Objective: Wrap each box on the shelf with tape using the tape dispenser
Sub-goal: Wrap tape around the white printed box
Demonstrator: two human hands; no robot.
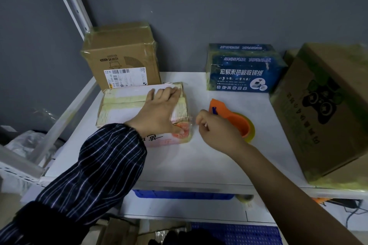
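On the white shelf (199,161), a large brown box (328,109) stands right, a cardboard box (121,55) far left, and a blue box (243,69) between. The left hand (159,111) presses the flat box (123,105) with straight, spread fingers. Just right of it, the right hand (217,131) grips the orange tape dispenser (237,123).

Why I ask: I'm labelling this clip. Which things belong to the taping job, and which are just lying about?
Job: flat box under the left hand; tape dispenser in the right hand; brown box, blue box and large brown box on the shelf.
Lying about: blue crate, tape roll and cable below the shelf; plastic bag at left.
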